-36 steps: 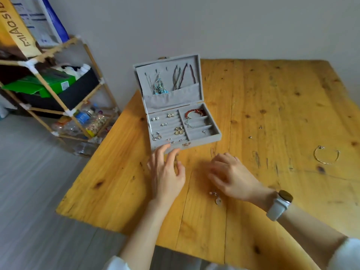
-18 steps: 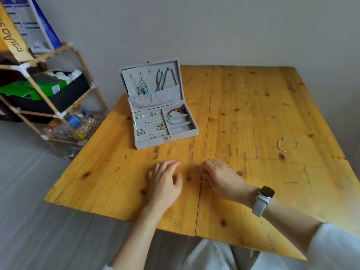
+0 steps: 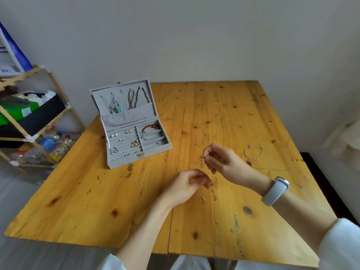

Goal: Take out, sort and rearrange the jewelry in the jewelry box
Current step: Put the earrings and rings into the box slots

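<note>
The grey jewelry box (image 3: 124, 161) stands open at the table's back left. Necklaces (image 3: 134, 98) hang in its lid, several earrings (image 3: 134, 143) sit in its ring rows, and a red bracelet (image 3: 151, 126) lies in a right compartment. My right hand (image 3: 224, 160) is raised over the table and pinches a thin dangling earring (image 3: 202, 162) between thumb and fingertips. My left hand (image 3: 187, 185) hovers just below it with curled fingers; I see nothing in them. A small earring piece (image 3: 203, 199) lies on the wood under the hands.
A silver bangle (image 3: 253, 152) lies on the wooden table (image 3: 78, 201) to the right of my hands. Tiny studs (image 3: 196, 144) sit between box and bangle. A cluttered wooden shelf (image 3: 39, 117) stands left of the table. My right wrist wears a white watch (image 3: 275, 190).
Both hands have lifted off the table. My right hand has picked up the earring, and my left hand's fingers have curled. The view has pulled back from the box.
</note>
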